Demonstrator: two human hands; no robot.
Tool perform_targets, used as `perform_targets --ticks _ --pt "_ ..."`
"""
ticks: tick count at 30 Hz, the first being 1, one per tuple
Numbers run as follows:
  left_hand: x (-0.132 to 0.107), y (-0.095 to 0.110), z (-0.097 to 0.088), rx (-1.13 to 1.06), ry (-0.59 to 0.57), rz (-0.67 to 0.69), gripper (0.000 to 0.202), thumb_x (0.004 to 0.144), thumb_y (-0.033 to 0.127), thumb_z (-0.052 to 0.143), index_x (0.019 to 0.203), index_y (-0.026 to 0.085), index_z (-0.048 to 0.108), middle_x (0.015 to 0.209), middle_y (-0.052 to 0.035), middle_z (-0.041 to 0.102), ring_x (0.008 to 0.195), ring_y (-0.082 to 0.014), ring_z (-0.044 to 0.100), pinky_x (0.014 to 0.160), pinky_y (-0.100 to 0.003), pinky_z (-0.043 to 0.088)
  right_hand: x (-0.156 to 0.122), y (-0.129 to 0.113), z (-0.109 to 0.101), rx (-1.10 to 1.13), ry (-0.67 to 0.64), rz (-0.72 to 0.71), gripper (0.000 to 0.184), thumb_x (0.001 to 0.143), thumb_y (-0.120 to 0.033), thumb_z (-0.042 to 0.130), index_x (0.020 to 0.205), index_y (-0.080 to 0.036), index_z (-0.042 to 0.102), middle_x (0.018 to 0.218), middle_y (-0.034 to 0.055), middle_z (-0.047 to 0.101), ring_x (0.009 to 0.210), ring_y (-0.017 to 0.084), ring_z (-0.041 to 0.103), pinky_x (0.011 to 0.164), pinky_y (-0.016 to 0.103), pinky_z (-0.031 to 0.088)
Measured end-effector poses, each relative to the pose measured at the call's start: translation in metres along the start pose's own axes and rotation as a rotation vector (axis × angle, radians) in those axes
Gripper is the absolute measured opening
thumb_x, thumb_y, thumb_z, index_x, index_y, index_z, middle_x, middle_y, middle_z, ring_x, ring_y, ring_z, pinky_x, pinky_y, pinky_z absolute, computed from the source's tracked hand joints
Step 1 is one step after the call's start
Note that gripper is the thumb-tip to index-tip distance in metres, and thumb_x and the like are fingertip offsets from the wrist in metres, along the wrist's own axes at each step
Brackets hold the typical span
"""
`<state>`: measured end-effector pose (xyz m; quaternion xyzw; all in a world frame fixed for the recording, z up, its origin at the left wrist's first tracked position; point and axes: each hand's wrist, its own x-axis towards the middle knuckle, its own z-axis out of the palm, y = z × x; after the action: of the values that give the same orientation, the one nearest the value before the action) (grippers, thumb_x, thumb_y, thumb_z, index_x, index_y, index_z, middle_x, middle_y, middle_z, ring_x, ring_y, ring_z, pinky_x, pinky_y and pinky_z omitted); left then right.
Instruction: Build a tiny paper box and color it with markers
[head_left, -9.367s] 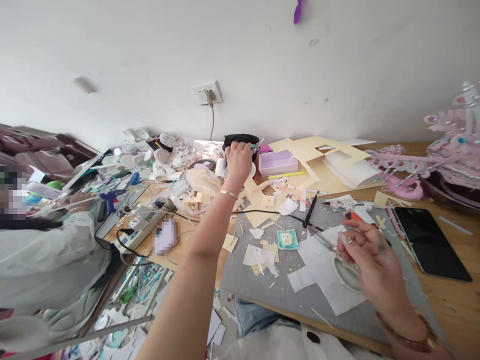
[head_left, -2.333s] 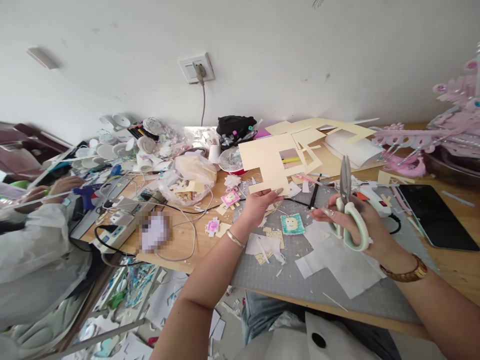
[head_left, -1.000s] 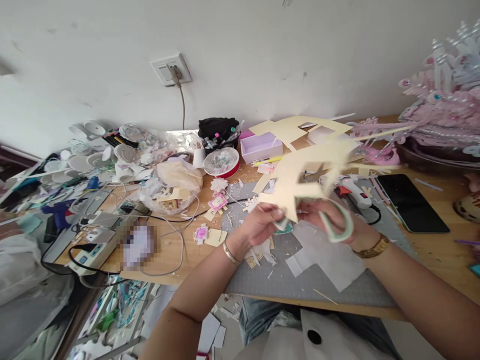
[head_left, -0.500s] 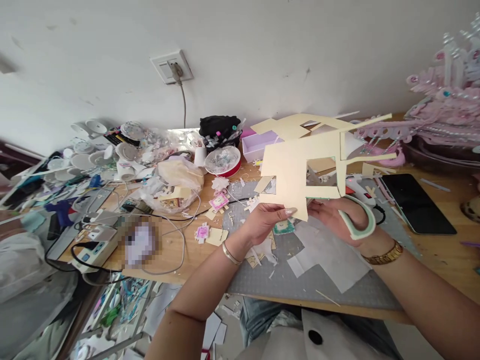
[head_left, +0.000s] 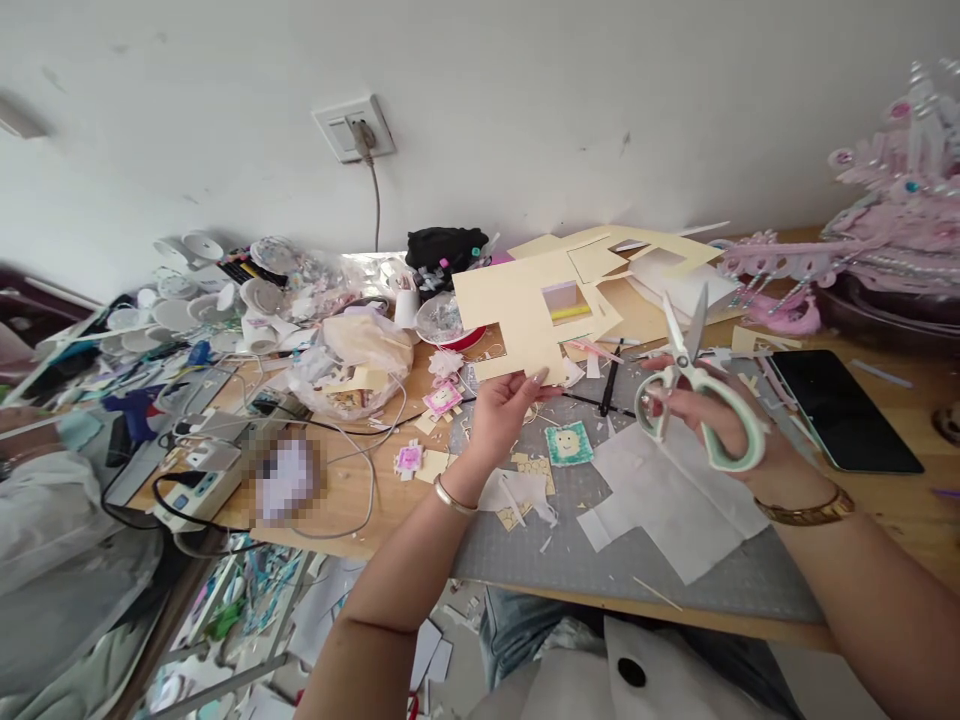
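My left hand [head_left: 504, 415] pinches the lower edge of a cut sheet of cream cardboard [head_left: 499, 300], held up over the desk. The sheet has square notches and openings along its outline. In my right hand [head_left: 701, 415] is a pair of scissors [head_left: 681, 368] with pale green handles; my fingers are through the loops. Its blades point up and stand apart, clear of the cardboard. Below the hands, a teal-bordered square with a smiling face [head_left: 569, 444] and white paper pieces [head_left: 675, 510] lie on the grey cutting mat [head_left: 547, 570].
Cardboard offcuts [head_left: 660, 250] lie by the wall. A black phone or tablet [head_left: 847, 410] rests at the right, near a pink beaded ornament [head_left: 892, 230]. On the left are a plastic bag [head_left: 360, 360], a power strip [head_left: 191, 490], loose cables and a glue gun [head_left: 135, 408]. Another person's sleeve [head_left: 60, 540] shows far left.
My right hand has moved away from the cardboard, and the scissors now point up with blades apart. The sheet has shifted left in my left hand, and its long strips on the right no longer show.
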<state>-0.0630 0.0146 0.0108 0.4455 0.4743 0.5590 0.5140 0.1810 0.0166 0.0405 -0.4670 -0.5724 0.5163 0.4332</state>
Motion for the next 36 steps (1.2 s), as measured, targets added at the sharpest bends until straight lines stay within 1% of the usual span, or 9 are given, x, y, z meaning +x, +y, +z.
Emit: perform_targets --ticks 4,7,11,18,20,23,27,31,36 --pt "0.002 -0.016 -0.004 0.346 -0.015 0.156 0.034 0.090 0.046 0.063 0.072 0.017 0.067 0.066 -0.0020 0.066 0.079 -0.0226 0.074 0.069 -0.028 0.054 -0.003 0.005 0.009 -0.126 -0.063 -0.034 0.035 0.071 -0.045 0.079 0.097 -0.024 0.069 0.071 -0.0007 0.062 0.064 0.017 0.057 0.061 0.031 0.051" --pt "-0.001 -0.020 -0.010 0.621 0.014 0.338 0.024 0.097 0.029 0.052 0.096 0.018 0.073 0.086 -0.0066 0.076 0.088 -0.0213 0.074 0.076 -0.030 0.057 -0.005 0.014 0.018 -0.168 -0.077 -0.050 0.040 0.070 -0.049 0.080 0.100 -0.025 0.070 0.079 0.0017 0.066 0.072 0.020 0.062 0.068 0.034 0.054" --pt "-0.006 -0.016 -0.016 0.867 -0.017 0.548 0.039 0.095 0.015 0.049 0.129 0.025 0.066 0.126 -0.0093 0.071 0.114 -0.0211 0.068 0.096 -0.034 0.055 -0.010 0.018 0.030 0.010 -0.129 0.065 0.042 0.070 -0.056 0.080 0.093 -0.023 0.068 0.083 0.0038 0.070 0.074 0.022 0.067 0.066 0.034 0.056" --pt "-0.006 -0.014 -0.016 0.757 0.020 0.457 0.040 0.090 0.015 0.055 0.125 0.028 0.070 0.136 -0.0086 0.066 0.125 -0.0240 0.062 0.111 -0.041 0.046 -0.008 0.009 0.032 0.148 -0.175 0.139 0.035 0.078 -0.058 0.073 0.081 -0.024 0.067 0.078 0.0037 0.071 0.069 0.020 0.066 0.063 0.034 0.054" --pt "-0.001 -0.018 -0.017 0.665 0.080 0.425 0.035 0.089 0.019 0.059 0.121 0.026 0.072 0.134 -0.0089 0.067 0.124 -0.0252 0.062 0.110 -0.043 0.047 -0.005 0.009 0.021 -0.031 -0.173 0.136 0.038 0.076 -0.061 0.072 0.082 -0.024 0.067 0.074 0.0039 0.070 0.066 0.022 0.065 0.059 0.035 0.051" --pt "0.006 -0.023 -0.019 0.507 0.199 0.351 0.028 0.090 0.028 0.061 0.113 0.025 0.075 0.125 -0.0091 0.072 0.115 -0.0253 0.067 0.099 -0.041 0.054 -0.011 0.002 0.001 -0.670 -0.051 0.101 0.042 0.069 -0.057 0.078 0.093 -0.025 0.068 0.077 0.0074 0.073 0.070 0.029 0.067 0.060 0.038 0.047" --pt "0.010 -0.022 -0.020 0.433 0.294 0.240 0.024 0.090 0.036 0.060 0.095 0.020 0.077 0.097 -0.0082 0.078 0.094 -0.0243 0.073 0.088 -0.037 0.056 -0.046 -0.011 -0.016 -1.296 -0.028 0.138 0.033 0.081 -0.049 0.065 0.105 -0.026 0.068 0.079 0.0121 0.076 0.073 0.037 0.071 0.057 0.040 0.042" --pt "0.011 -0.022 -0.018 0.378 0.331 0.169 0.024 0.087 0.038 0.061 0.086 0.018 0.074 0.089 -0.0078 0.079 0.087 -0.0235 0.073 0.082 -0.036 0.056 -0.078 -0.006 -0.015 -1.502 -0.145 0.173 0.017 0.083 -0.031 0.059 0.096 -0.023 0.068 0.076 0.0120 0.076 0.073 0.035 0.072 0.055 0.038 0.043" --pt "0.010 -0.022 -0.013 0.363 0.334 0.110 0.025 0.084 0.041 0.063 0.078 0.018 0.070 0.086 -0.0073 0.078 0.088 -0.0234 0.073 0.080 -0.033 0.055 -0.087 0.005 -0.011 -1.488 -0.190 -0.023 0.021 0.074 -0.025 0.068 0.094 -0.017 0.068 0.093 0.0177 0.073 0.088 0.036 0.071 0.070 0.041 0.052"
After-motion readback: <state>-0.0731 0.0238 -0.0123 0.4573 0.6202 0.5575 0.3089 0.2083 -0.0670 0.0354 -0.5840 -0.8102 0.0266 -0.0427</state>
